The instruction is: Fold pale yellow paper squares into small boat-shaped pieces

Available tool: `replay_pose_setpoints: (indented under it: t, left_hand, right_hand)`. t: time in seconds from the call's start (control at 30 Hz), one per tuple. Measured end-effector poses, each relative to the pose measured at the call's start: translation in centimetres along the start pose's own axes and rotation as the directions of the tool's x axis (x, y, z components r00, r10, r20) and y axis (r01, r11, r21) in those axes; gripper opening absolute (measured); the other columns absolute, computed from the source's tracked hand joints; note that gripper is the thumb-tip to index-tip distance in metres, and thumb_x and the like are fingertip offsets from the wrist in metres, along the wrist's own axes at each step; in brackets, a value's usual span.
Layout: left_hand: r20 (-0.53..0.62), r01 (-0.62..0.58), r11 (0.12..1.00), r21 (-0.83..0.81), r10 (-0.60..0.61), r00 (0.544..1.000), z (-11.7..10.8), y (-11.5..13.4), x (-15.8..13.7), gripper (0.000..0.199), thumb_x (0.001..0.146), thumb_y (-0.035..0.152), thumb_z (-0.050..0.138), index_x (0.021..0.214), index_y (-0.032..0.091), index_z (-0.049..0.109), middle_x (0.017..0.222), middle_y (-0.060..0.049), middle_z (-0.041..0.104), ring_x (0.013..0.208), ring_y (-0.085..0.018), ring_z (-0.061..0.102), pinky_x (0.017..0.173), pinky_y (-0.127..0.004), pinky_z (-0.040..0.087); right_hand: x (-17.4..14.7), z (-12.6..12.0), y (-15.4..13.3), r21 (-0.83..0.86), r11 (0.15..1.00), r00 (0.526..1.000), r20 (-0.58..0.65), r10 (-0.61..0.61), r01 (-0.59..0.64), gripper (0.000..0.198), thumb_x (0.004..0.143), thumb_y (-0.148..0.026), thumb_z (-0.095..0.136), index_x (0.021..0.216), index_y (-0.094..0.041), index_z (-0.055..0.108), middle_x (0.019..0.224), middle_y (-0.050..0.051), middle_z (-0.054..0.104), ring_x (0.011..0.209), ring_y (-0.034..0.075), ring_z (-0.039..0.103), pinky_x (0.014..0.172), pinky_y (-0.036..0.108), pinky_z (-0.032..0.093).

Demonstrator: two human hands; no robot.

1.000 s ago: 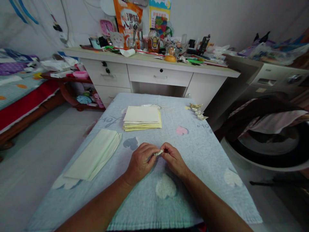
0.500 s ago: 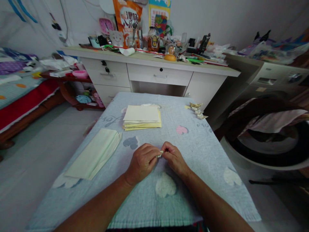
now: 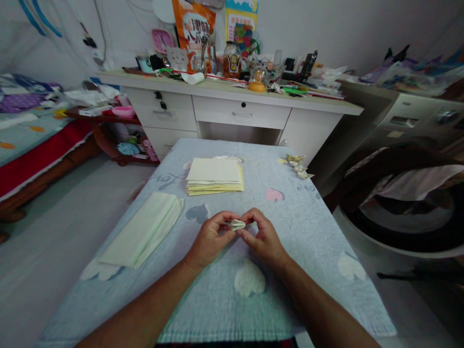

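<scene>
Between my two hands is a small folded paper piece (image 3: 237, 224), pale cream and pointed at its ends. My left hand (image 3: 213, 237) pinches its left end between thumb and fingers. At the other end, my right hand (image 3: 263, 237) grips it the same way. Both hands are just above the cloth-covered table (image 3: 304, 270). Beyond them lies a stack of cream and yellow paper (image 3: 214, 171). To the left rests a folded pale green sheet bundle (image 3: 141, 229). Several small folded paper figures (image 3: 300, 169) sit at the far right corner.
A white desk (image 3: 224, 108) crowded with jars, bags and small items stands behind the table. On the right is a washing machine (image 3: 402, 140) with laundry hanging from its door. A bed (image 3: 39, 140) and a low wooden shelf (image 3: 105, 125) are at the left.
The fingers have opened out around the folded paper, so more of it shows. Both hands have shifted slightly, and the paper has turned to lie more level.
</scene>
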State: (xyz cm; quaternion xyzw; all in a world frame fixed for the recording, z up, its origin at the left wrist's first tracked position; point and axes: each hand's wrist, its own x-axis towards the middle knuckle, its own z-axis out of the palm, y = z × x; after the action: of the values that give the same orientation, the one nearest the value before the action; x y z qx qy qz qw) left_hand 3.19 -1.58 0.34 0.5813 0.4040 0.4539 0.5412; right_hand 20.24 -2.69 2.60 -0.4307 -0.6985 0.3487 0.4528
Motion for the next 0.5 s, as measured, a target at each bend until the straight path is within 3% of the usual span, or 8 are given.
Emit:
replay_pose_setpoints:
  t: [0.3, 0.5]
  left_hand:
    - [0.038, -0.022, 0.995, -0.096, 0.026, 0.999, -0.1, 1.4, -0.3, 0.035, 0.076, 0.017, 0.063, 0.11, 0.02, 0.056, 0.111, -0.009, 0.065, 0.104, -0.021, 0.061, 0.089, -0.034, 0.049]
    - [0.015, -0.008, 0.987, -0.162, 0.01, 1.0, -0.5, 1.4, -0.3, 0.01, 0.08, 0.023, 0.064, 0.087, 0.017, 0.06, 0.103, -0.008, 0.065, 0.096, -0.019, 0.063, 0.086, -0.033, 0.05]
  right_hand:
    - [0.0, 0.0, -0.5, -0.098, 0.994, 0.998, -0.041, -0.053, 0.049, 0.008, 0.079, -0.023, 0.065, 0.085, -0.021, 0.059, 0.081, 0.001, 0.058, 0.081, 0.018, 0.053, 0.075, 0.031, 0.04]
    - [0.0, -0.2, -0.5, -0.099, 0.995, 0.998, -0.048, -0.027, 0.022, 0.008, 0.08, -0.023, 0.065, 0.084, -0.021, 0.059, 0.08, 0.001, 0.058, 0.081, 0.017, 0.053, 0.075, 0.03, 0.04]
